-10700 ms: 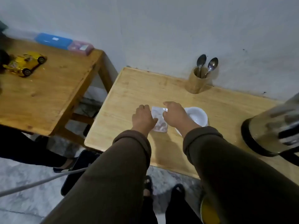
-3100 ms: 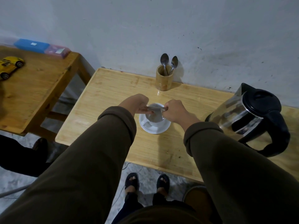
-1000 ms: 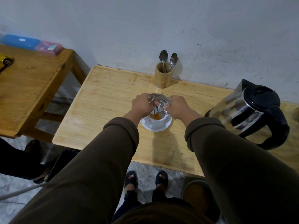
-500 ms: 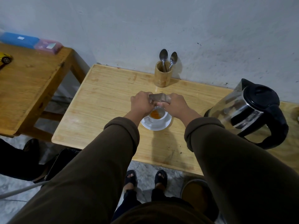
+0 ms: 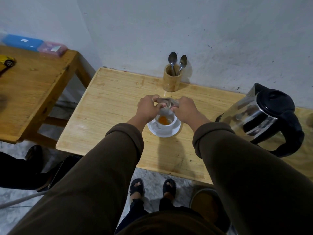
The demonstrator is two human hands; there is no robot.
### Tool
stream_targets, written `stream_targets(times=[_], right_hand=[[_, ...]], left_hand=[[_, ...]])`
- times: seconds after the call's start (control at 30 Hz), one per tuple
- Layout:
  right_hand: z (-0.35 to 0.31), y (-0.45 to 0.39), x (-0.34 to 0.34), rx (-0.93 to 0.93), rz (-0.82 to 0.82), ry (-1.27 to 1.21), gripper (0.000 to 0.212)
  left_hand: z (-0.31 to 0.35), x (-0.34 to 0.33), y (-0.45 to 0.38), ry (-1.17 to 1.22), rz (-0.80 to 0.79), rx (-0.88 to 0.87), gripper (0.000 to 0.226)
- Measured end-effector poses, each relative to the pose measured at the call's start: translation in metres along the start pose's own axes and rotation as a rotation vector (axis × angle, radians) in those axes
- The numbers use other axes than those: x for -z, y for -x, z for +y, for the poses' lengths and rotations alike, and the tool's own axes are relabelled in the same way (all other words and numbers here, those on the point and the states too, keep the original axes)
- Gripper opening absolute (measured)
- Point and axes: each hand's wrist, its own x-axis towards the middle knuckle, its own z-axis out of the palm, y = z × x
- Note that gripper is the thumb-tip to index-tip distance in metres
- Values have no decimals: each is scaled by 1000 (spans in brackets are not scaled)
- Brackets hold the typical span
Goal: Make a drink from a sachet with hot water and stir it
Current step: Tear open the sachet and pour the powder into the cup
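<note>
A white cup (image 5: 166,126) stands on a white saucer (image 5: 176,130) in the middle of the light wooden table (image 5: 108,114). Orange powder (image 5: 163,119) lies in the cup's bottom. Directly above the cup I hold a silvery sachet (image 5: 166,103), crumpled and tipped mouth-down. My left hand (image 5: 147,108) pinches its left end and my right hand (image 5: 184,110) grips its right end. A steel kettle with a black lid and handle (image 5: 264,116) stands at the right of the table. Two spoons (image 5: 177,62) stand in a wooden holder (image 5: 171,80) by the wall.
A darker wooden table (image 5: 33,92) stands to the left with a blue box (image 5: 22,42), a pink box (image 5: 52,49) and a yellow toy car (image 5: 7,61). My sandalled feet (image 5: 152,187) are on the marble floor below the table's front edge.
The sachet went from flat on the table to held over the cup. In the last second orange powder has appeared in the cup and my hands have squeezed the sachet tighter.
</note>
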Motion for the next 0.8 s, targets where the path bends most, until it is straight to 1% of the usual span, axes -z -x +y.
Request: stream_targets(times=[0.07,0.17,0.23,0.27,0.3,0.37,0.4,0.5,0.6,0.73,0.8], right_hand=[[-1,0,1,0,2,12,32],[-3,1,0,-12,1,19,34],[-5,2,-1,-6,12,25,33],[-6,2,-2,4,20,31,31],[-6,2,-3,20,26,41,25],[-6,-1,-7,44,32,60,8],[-6,-4,-8,47,37,63,5],[-3,-11,-11,27,46,71,16],[-3,-12,-13,15,63,59,16],[-2,-13,-14,57,89,86,16],[-1,-13,-14,53,89,94,17]], left_hand=[[0,0,0,-19,-5,9,10],[0,1,-1,-41,-17,10,5],[-1,3,-1,-56,-24,7,17],[-2,3,-2,-59,-28,2,24],[-2,4,-2,-64,-31,-3,28],[-3,4,-4,-72,-37,-12,27],[-3,4,-4,-69,-35,-14,24],[-3,4,-7,9,-25,7,15],[-3,6,-7,94,-53,4,11],[-7,7,-7,79,-59,-69,27],[-9,6,-9,78,-47,-85,29]])
